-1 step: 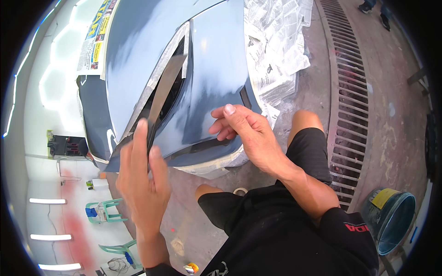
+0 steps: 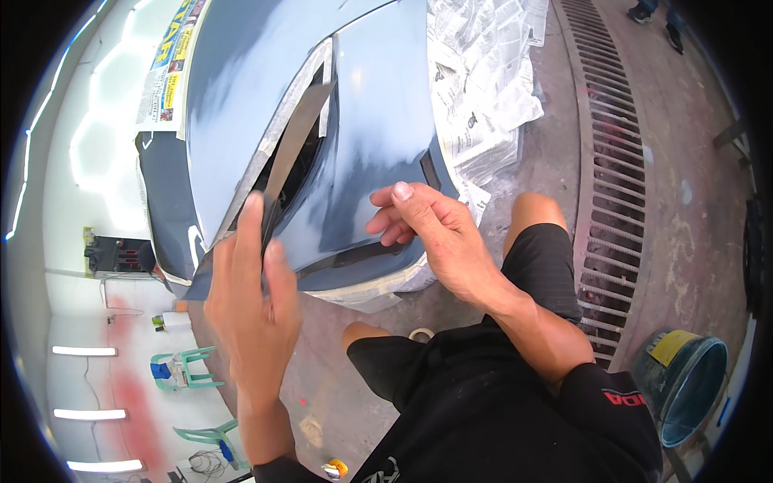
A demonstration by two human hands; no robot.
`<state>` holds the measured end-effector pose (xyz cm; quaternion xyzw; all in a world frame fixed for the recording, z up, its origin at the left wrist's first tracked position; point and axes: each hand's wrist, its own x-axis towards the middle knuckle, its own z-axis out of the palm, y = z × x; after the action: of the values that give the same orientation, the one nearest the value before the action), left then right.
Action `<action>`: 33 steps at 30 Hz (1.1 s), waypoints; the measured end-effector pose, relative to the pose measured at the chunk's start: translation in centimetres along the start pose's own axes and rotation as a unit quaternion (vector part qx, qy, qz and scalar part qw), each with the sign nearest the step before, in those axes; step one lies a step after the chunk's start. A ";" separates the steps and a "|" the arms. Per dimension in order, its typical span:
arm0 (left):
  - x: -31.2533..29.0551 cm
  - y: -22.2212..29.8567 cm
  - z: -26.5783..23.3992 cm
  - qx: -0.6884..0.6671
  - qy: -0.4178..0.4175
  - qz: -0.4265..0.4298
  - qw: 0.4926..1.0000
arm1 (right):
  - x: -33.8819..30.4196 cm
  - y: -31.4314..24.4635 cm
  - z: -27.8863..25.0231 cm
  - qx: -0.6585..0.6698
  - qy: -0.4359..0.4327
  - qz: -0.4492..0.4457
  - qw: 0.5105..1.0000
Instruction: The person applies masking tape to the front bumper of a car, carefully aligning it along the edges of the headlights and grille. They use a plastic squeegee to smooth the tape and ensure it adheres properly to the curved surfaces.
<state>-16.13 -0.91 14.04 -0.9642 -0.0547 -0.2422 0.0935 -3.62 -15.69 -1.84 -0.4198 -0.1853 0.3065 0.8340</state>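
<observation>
My left hand is closed on a long, flat grey-brown strip, pinched between thumb and fingers at its darker lower end. The strip slants up to the right in front of the dark, narrow headlight opening; whether it touches there I cannot tell. Pale masking tape edges the opening. Around it spreads a car's blue-grey front panel with lighter, patchy areas. My right hand hovers over the panel's lower right part, fingers loosely curled and apart, nothing visible in them.
Newspaper and clear plastic sheeting cover the car's right side. A floor grate runs along the right, with a blue bucket near its lower end. Green plastic chairs stand at left. Another person's feet show at top right.
My left hand has shifted slightly up and to the right, and the strip's upper end has risen with it. My right hand stays in place.
</observation>
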 end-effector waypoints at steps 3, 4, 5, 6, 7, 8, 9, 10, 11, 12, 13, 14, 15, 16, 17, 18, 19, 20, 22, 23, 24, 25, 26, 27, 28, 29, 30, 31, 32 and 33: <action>3.0 0.3 1.8 -0.006 0.020 0.014 1.000 | -0.2 -0.7 -0.5 -0.007 0.009 0.001 1.000; 3.8 0.3 2.3 -0.011 0.027 0.019 0.999 | -0.3 -0.9 -0.9 -0.010 0.015 0.003 1.000; 4.2 0.3 2.5 -0.012 0.033 0.021 0.999 | -0.3 -1.0 -1.0 -0.009 0.017 -0.001 1.000; 4.6 0.2 2.5 -0.013 0.040 0.022 0.999 | -0.3 -1.1 -1.1 -0.008 0.020 -0.004 1.000; 4.8 0.2 2.5 -0.010 0.036 0.018 0.999 | -0.2 -1.1 -1.2 -0.006 0.022 -0.007 1.000; 5.2 0.3 2.6 -0.008 0.034 0.016 0.999 | -0.1 -1.2 -1.4 -0.007 0.020 -0.012 1.000; 5.5 0.4 2.7 -0.006 0.032 0.014 0.999 | 0.0 -1.3 -1.5 -0.008 0.018 -0.016 1.000; 5.7 0.3 2.7 0.000 0.038 0.019 0.999 | 0.2 -1.5 -1.6 -0.008 0.016 -0.021 1.000; 5.8 0.2 2.9 0.003 0.041 0.023 0.999 | 0.1 -1.5 -1.6 -0.010 0.014 -0.020 1.000; 5.9 0.1 3.0 0.007 0.043 0.027 0.999 | 0.0 -1.6 -1.6 -0.010 0.013 -0.020 1.000; 5.9 0.0 2.9 0.006 0.042 0.025 0.999 | 0.0 -1.7 -1.6 -0.011 0.011 -0.019 1.000; 5.9 -0.1 2.9 0.005 0.041 0.022 0.999 | 0.0 -1.6 -1.6 -0.010 0.010 -0.019 1.000; 5.9 -0.2 2.9 0.004 0.039 0.018 0.999 | 0.0 -1.4 -1.7 -0.008 0.010 -0.019 1.000; 5.9 -0.4 2.9 -0.009 0.041 0.019 0.999 | 0.1 -1.3 -1.7 -0.007 0.009 -0.020 1.000; 5.8 -0.7 2.7 -0.020 0.044 0.019 0.999 | 0.1 -1.3 -1.7 -0.004 0.006 -0.022 1.000; 5.7 -1.0 2.5 -0.027 0.041 0.017 0.999 | 0.1 -1.2 -1.7 -0.001 0.003 -0.023 1.000; 5.6 -1.3 2.2 -0.034 0.038 0.015 0.999 | 0.1 -1.2 -1.6 0.001 0.000 -0.026 1.000; 5.6 -1.6 1.7 -0.038 0.031 0.012 0.999 | 0.1 -1.1 -1.6 0.005 -0.002 -0.024 1.000; 5.4 -1.4 1.0 -0.036 0.009 -0.006 0.999 | 0.0 -1.0 -1.4 0.012 -0.006 -0.022 1.000; 5.4 -1.1 0.6 -0.032 -0.004 -0.019 0.999 | 0.0 -1.1 -1.4 0.013 -0.007 -0.020 1.000; 5.3 -1.0 0.3 -0.027 -0.017 -0.032 0.999 | 0.0 -1.1 -1.3 0.014 -0.007 -0.019 1.000; 5.0 -1.0 0.2 -0.021 -0.019 -0.034 0.999 | 0.0 -1.1 -1.3 0.015 -0.007 -0.017 1.000; 4.8 -1.2 0.1 -0.015 -0.022 -0.036 0.999 | 0.0 -1.1 -1.3 0.013 -0.007 -0.016 1.000; 4.6 -1.4 0.0 -0.010 -0.025 -0.038 0.999 | 0.1 -1.0 -1.2 0.010 -0.006 -0.016 1.000; 4.3 -1.5 -0.2 -0.010 -0.032 -0.043 0.999 | 0.1 -1.1 -1.3 0.007 -0.004 -0.015 1.000; 4.0 -1.6 -0.5 -0.009 -0.039 -0.048 0.998 | 0.1 -1.1 -1.2 0.006 -0.005 -0.016 1.000; 3.9 -1.7 -0.7 -0.008 -0.046 -0.054 0.997 | 0.1 -1.1 -1.2 0.005 -0.005 -0.018 1.000; 3.8 -1.8 -0.8 -0.005 -0.045 -0.044 0.998 | 0.1 -1.2 -1.2 0.004 -0.005 -0.020 1.000; 3.6 -2.1 -1.1 -0.001 -0.045 -0.036 0.998 | 0.0 -1.2 -1.1 0.003 -0.004 -0.019 1.000; 3.4 -2.2 -1.2 0.003 -0.046 -0.029 0.999 | 0.0 -1.2 -1.0 0.002 -0.004 -0.018 1.000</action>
<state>-14.07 1.23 17.07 -0.9719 -0.0876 -0.2004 0.0872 -2.62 -16.87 -1.43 -0.4132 -0.1952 0.2935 0.8397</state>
